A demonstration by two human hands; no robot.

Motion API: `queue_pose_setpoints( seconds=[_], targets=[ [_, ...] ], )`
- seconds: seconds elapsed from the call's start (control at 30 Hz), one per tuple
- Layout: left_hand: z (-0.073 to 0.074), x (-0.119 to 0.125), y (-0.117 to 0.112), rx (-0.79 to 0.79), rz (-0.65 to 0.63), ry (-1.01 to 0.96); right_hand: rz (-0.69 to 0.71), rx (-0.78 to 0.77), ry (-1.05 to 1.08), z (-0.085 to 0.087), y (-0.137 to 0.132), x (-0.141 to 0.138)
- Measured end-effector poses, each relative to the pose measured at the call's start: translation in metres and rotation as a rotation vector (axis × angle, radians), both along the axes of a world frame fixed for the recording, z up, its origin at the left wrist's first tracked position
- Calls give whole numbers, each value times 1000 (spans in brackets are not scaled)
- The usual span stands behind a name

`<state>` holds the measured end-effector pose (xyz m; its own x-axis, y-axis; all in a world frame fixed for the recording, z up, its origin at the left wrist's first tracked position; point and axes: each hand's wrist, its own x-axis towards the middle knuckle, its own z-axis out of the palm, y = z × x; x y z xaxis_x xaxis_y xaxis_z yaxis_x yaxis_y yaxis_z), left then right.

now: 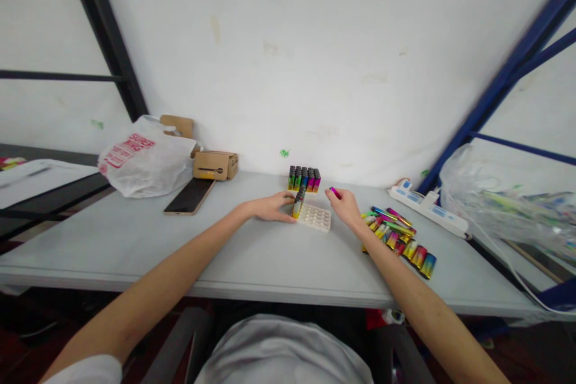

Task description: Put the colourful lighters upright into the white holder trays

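White tray (pixel 315 218): sitting mid-frame, lighters (pixel 297 207) lining its left end, most holes showing.
Left hand (pixel 271 207): curving around that end, its grip escaping me.
Right hand (pixel 346 206): pinching a purple lighter (pixel 335 192).
Lighter block (pixel 304 180): standing just behind.
Lighter pile (pixel 396 239): lying unplaced, lower right.

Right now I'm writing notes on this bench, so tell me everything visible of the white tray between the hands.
The tray is a low, off-white rectangle, probably plastic, with rows of round holes in its top. It lies flat on the table, slightly askew. Lighters stand in a line along its left side; open holes show to their right. The left hand curves around that left end; whether its thumb touches the tray or a lighter is unclear.
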<state>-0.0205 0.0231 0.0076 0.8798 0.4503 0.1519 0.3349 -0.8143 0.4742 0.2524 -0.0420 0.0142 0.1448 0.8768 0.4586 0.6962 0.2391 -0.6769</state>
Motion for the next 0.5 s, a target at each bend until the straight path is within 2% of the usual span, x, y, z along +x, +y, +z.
queue_pose_setpoints(
  seconds=[0.07,0.2,0.4,0.5],
  targets=[
    [0,-3,3,-26,-15,-6,9,5,1,0,1,0],
    [-3,-2,2,-44,34,-11,46,-6,9,0,1,0],
    [-4,10,-11,33,112,-39,176,-1,-10,0,-5,-6],
    [-4,12,-13,42,125,-19,161,13,-47,1,-8,-10]
  ],
)
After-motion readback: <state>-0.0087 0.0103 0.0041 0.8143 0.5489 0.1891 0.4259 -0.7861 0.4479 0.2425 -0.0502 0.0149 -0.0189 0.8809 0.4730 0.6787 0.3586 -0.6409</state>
